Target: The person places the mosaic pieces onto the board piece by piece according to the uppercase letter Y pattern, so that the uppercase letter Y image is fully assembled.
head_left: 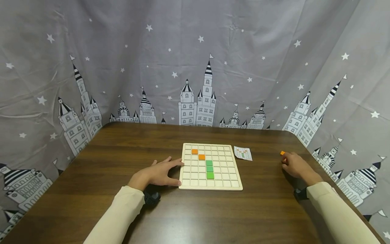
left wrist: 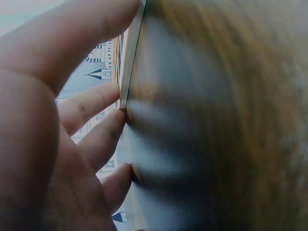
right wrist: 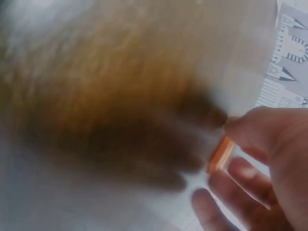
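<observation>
A pale wooden grid board (head_left: 225, 169) lies on the table in the head view. Two orange tiles (head_left: 194, 151) step down diagonally from its upper left, and a column of green tiles (head_left: 210, 175) continues below them. My left hand (head_left: 156, 174) is spread at the board's left side, thumb and fingertips right at its edge. The left wrist view shows that edge (left wrist: 130, 62) close up, by the thumb and fingers. Over at the right of the table, my right hand (head_left: 297, 166) pinches an orange tile (right wrist: 220, 156) between thumb and fingers.
Just right of the board lies a small paper card (head_left: 242, 153) printed with a coloured grid pattern. The brown wooden table (head_left: 137, 135) ends at a grey curtain (head_left: 231, 67) with castles and stars, which also closes in on both sides.
</observation>
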A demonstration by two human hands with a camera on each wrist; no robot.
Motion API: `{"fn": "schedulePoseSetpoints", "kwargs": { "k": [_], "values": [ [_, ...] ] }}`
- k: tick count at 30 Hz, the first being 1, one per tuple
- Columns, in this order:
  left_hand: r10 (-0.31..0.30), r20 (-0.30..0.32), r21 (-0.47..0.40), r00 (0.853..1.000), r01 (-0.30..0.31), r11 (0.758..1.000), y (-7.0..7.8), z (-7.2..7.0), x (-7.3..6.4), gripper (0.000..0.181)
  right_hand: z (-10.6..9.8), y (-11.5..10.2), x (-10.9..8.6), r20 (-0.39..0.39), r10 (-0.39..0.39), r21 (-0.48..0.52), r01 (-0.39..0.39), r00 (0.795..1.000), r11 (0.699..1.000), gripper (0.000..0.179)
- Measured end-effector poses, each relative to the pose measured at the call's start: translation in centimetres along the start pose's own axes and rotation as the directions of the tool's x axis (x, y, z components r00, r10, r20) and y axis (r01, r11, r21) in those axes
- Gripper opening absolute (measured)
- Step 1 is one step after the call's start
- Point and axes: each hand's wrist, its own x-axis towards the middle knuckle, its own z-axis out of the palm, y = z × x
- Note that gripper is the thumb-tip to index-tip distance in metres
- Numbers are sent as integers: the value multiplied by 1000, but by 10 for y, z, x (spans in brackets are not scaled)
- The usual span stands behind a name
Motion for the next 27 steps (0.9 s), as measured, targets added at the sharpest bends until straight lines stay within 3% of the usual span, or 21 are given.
{"fn": "schedulePoseSetpoints", "kwargs": {
  "k": [5, 12, 17, 22, 27],
  "values": [
    [-1, 2, -3, 1000, 1, 1000, 1, 1, -1, 77, 1, 1, -1, 13, 28, -6, -27, 1000, 1000, 29],
    [-5, -1, 0, 1000, 5, 1000, 1, -1, -1, 77, 2, 2, 6, -21, -99, -9, 99, 995, 995, 12],
    [-10, 4, 9, 1000, 10, 1000, 1, -2, 0, 78, -3, -2, 11, 10, -99, 4, 99, 995, 995, 14],
    [-12, 12, 9, 1000, 12, 1000, 1, -1, 0, 79, -6, -22, 25, 3, -133, 38, 133, 991, 990, 12],
    [-7, 11, 7, 1000, 7, 1000, 1, -1, 0, 79, -1, -61, 53, -51, -223, 57, 225, 974, 973, 12]
  ]
}}
